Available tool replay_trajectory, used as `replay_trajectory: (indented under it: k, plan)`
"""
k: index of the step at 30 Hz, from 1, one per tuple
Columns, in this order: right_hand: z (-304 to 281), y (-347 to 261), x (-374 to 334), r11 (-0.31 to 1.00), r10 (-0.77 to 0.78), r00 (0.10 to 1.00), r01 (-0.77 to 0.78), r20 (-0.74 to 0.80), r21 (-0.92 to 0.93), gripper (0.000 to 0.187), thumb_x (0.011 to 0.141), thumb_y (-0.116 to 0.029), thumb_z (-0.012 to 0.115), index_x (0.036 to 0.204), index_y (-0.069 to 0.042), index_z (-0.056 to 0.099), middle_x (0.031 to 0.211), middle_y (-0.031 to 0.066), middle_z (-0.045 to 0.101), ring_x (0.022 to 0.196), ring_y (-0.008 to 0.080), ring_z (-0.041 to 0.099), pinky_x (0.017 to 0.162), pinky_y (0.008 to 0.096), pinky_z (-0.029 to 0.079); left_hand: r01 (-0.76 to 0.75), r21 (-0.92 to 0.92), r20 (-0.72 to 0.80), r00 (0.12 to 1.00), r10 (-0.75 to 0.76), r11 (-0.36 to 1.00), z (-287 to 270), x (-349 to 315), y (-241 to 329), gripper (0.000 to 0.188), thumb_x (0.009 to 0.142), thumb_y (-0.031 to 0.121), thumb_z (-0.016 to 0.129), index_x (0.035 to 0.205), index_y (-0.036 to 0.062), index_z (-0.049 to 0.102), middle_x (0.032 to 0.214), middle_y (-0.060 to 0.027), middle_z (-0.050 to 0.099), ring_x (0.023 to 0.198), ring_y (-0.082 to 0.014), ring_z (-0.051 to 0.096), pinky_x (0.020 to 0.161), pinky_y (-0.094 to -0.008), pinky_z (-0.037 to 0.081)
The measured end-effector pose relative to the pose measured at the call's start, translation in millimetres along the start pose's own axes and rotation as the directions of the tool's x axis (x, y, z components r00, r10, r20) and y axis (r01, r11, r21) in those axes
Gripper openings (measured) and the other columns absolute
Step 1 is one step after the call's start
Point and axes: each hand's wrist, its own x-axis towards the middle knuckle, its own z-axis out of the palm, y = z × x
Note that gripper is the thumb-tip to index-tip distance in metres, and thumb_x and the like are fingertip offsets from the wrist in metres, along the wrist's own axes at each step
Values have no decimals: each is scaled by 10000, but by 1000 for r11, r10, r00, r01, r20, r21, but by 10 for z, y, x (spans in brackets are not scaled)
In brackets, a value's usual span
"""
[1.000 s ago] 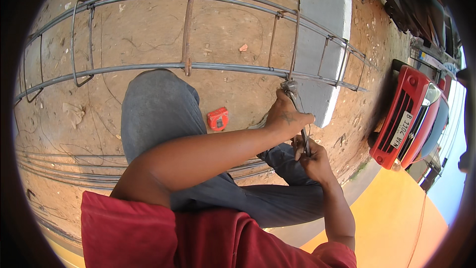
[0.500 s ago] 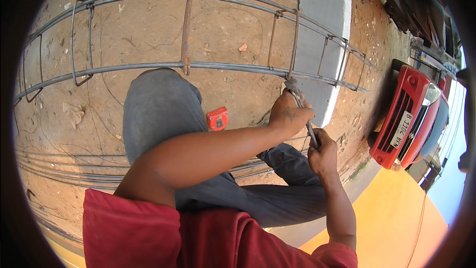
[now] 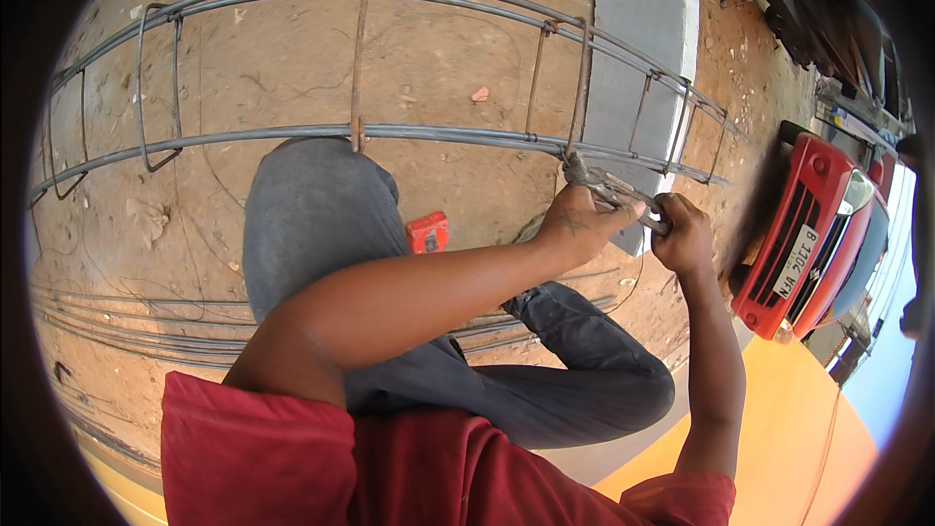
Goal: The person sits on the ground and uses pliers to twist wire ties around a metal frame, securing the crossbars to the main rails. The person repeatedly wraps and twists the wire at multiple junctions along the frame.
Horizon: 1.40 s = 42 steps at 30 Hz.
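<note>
Both hands are on a pair of grey metal pincers [image 3: 612, 189], whose head sits against a rusty stirrup [image 3: 581, 88] where it meets the lower bar of a long rebar cage [image 3: 458, 133]. My left hand [image 3: 577, 228] is closed round the tool near its head, its thumb lying along a handle. Farther right, my right hand [image 3: 684, 234] grips the handle ends. The pincers point up and left. Whether wire is in the jaws is too small to tell.
Under the cage's right end lies a pale grey block [image 3: 638, 49]. A red tape measure [image 3: 427, 232] rests on the dirt by my knee [image 3: 317, 200]. Loose bars [image 3: 146, 321] lie at lower left. A red car [image 3: 813, 234] stands at right, beside a yellow surface [image 3: 711, 409].
My right hand has moved up and to the right, swinging the pincers' handles from a steep downward slant to a flatter one. The left hand stays close to the joint.
</note>
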Motion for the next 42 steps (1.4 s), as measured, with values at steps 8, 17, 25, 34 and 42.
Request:
replay_trajectory:
  k: [8, 17, 25, 34, 42]
  plan:
    - [295, -100, -227, 932, 210, 956, -259, 203, 253, 248, 705, 17, 600, 944, -24, 652, 798, 175, 654, 705, 353, 644, 633, 375, 514, 53, 67, -90, 995, -47, 996, -12, -67, -172, 504, 750, 425, 803, 1009, 18, 657, 918, -115, 697, 892, -189, 656, 789, -330, 515]
    - [581, -985, -875, -615, -405, 558, -752, 724, 235, 261, 737, -153, 586, 950, -3, 592, 740, 101, 570, 616, 244, 580, 609, 362, 500, 388, -517, 158, 920, -360, 763, -90, -313, -67, 291, 795, 296, 780, 823, 45, 635, 776, -59, 613, 740, -185, 589, 717, -349, 475]
    - [378, -1259, -1099, 161, 556, 685, -644, 470, 748, 468, 844, -240, 726, 1167, 15, 504, 946, 111, 596, 869, 217, 600, 817, 342, 489, 306, -431, -93, 920, -380, 849, 97, -220, -66, 321, 860, 292, 718, 690, 72, 558, 586, -12, 498, 532, -159, 510, 552, -305, 447]
    - [423, -1574, -1187, 899, 437, 882, -434, -174, 56, 435, 710, -190, 803, 1045, -48, 564, 1082, 122, 587, 960, 307, 561, 810, 390, 465, 280, -288, -214, 913, -346, 916, 133, -171, -156, 333, 849, 311, 738, 699, 37, 622, 619, -46, 608, 530, -128, 552, 530, -286, 440]
    - [508, -1661, -923, 824, 565, 814, -564, -130, 52, 557, 655, 8, 623, 1210, -49, 618, 1289, 185, 526, 1207, 385, 504, 998, 437, 440, 292, -392, 58, 954, -294, 872, -44, -198, -61, 401, 855, 43, 639, 1230, -17, 512, 1223, -159, 625, 1138, -268, 594, 899, -447, 492]
